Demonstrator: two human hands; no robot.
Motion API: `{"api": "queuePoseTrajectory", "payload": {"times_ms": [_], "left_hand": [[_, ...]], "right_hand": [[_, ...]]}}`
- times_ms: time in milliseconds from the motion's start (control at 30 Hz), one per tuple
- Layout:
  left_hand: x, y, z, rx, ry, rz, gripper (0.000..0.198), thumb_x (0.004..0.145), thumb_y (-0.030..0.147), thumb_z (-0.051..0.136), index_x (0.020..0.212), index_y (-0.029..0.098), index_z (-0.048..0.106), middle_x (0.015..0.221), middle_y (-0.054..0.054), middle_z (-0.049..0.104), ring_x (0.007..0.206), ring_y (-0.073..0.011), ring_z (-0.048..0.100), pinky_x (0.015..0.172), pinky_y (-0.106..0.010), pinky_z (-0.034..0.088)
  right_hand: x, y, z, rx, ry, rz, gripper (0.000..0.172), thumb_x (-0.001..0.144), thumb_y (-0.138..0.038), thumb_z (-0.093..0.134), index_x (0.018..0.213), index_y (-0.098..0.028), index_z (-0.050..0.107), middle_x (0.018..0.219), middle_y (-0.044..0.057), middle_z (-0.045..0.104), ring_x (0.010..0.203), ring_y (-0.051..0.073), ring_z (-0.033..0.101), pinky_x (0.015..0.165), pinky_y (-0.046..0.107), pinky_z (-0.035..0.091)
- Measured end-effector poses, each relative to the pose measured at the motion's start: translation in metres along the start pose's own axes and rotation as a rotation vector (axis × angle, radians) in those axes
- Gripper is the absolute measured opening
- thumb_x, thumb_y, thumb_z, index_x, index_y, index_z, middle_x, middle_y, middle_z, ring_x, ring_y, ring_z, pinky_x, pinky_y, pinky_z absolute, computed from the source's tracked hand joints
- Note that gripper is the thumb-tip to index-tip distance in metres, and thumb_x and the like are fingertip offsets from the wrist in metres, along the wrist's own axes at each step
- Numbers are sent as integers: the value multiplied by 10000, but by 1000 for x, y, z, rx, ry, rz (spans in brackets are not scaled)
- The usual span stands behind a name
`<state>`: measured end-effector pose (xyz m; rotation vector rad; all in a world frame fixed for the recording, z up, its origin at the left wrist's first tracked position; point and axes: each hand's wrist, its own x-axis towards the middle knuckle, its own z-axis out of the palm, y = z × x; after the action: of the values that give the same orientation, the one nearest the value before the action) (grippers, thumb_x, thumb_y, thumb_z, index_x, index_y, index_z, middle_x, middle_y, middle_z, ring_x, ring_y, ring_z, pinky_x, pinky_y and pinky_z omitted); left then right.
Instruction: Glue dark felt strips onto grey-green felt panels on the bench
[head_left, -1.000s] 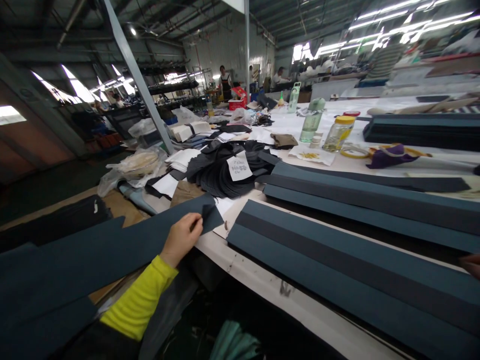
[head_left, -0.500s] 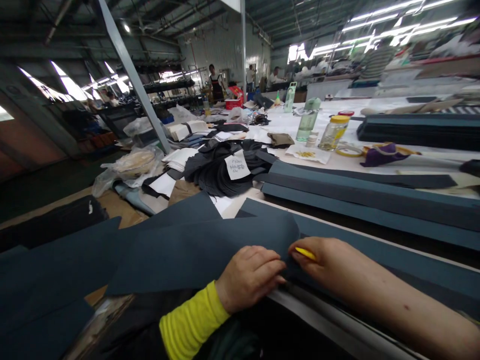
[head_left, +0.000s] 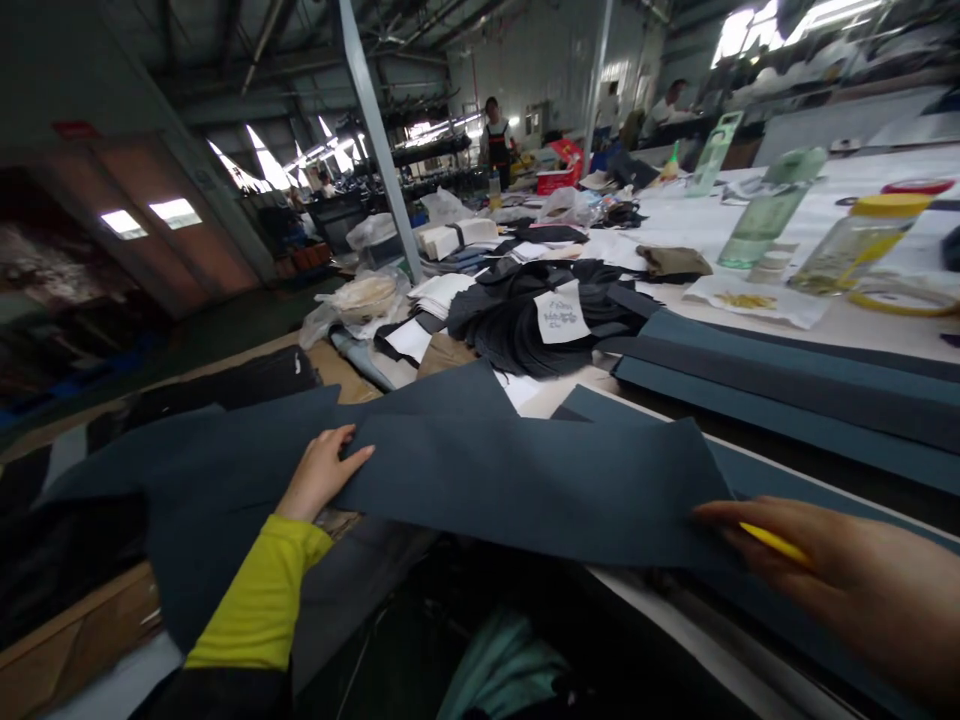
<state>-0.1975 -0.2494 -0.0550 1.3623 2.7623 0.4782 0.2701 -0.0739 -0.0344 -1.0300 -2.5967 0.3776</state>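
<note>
A long dark blue-grey sheet of flexible material [head_left: 525,490] stretches across the near edge of the white cutting table. My left hand [head_left: 324,470], in a yellow sleeve, holds the sheet's left end with the fingers spread. My right hand [head_left: 832,555] is at the far end of the sheet, by its lower right corner. A yellow marking pencil or chalk [head_left: 774,543] is pinched in its fingers. More dark sheets [head_left: 202,480] lie under and left of the held one, and the table's edge beneath them is partly hidden.
Long stacks of blue-grey strips [head_left: 780,390] lie to the right. Ahead is a heap of black cut pieces [head_left: 517,325] with a paper label. Bottles and a yellow-lidded jar [head_left: 855,250] stand at the right. A person [head_left: 496,145] stands far back.
My hands have moved apart, with the left going left and the right going right, and the sheet is spread between them. The view has turned to the right.
</note>
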Motion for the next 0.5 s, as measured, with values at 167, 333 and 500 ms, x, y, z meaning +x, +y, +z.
{"api": "queuePoseTrajectory", "payload": {"times_ms": [167,333,500], "left_hand": [[9,8,-1,-51,-71,-20,671,692,539,526,1221,129,485,1068,-135,624,955,-272,615,778,-349,511],[4,37,-25,-115,35,-44,561,770,448,489,1279,218,444,1225,-79,575,1064,-270,576,867,-369,477],[5,91,-60,-71,342,-30,360,836,475,427,1122,316,577,1118,47,621,918,-210,610,761,-323,494]], "right_hand": [[3,-23,-13,9,-95,-26,373,722,-240,376,908,-260,697,817,29,674,648,235,649,562,345,571],[4,-52,-36,-52,-161,44,403,680,-115,424,957,-254,681,935,28,660,758,215,648,663,340,562],[-24,-29,-77,-149,101,39,394,709,-232,435,1025,-280,666,967,34,655,775,218,641,643,319,548]]}}
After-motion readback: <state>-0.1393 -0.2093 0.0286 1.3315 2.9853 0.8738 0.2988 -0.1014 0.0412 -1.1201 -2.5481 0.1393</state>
